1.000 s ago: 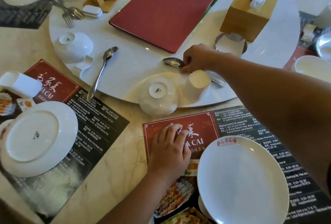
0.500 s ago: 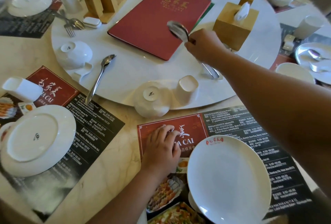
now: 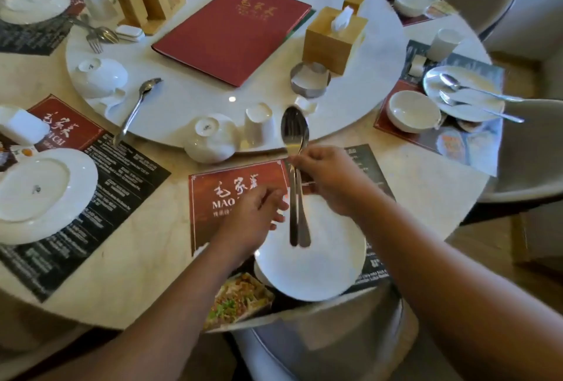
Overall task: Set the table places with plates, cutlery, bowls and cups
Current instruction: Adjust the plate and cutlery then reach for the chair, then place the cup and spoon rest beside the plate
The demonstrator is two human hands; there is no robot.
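Note:
My right hand [image 3: 327, 179] pinches a spoon and fork [image 3: 295, 137] held together, heads pointing away, handles hanging over the white plate [image 3: 313, 271] on the near red placemat [image 3: 231, 179]. My left hand [image 3: 259, 210] hovers over the placemat just left of the handles, fingers apart, holding nothing. On the turntable's near edge sit an upturned bowl [image 3: 211, 137] and an upturned cup [image 3: 257, 124]. Further left on the turntable lie another upturned bowl [image 3: 99, 76] and a spoon [image 3: 135, 109].
The white turntable [image 3: 195, 100] carries a red menu [image 3: 234, 30], wooden tissue boxes [image 3: 333, 39] and a metal ring [image 3: 309, 79]. An upside-down plate [image 3: 39, 192] lies on the left mat. The right place has a bowl [image 3: 412, 111] and a plate with cutlery [image 3: 463, 93]. Chairs stand at the right.
My right hand has carried the spoon and fork from the turntable back to above the near plate. My left hand lifted off the placemat toward the handles.

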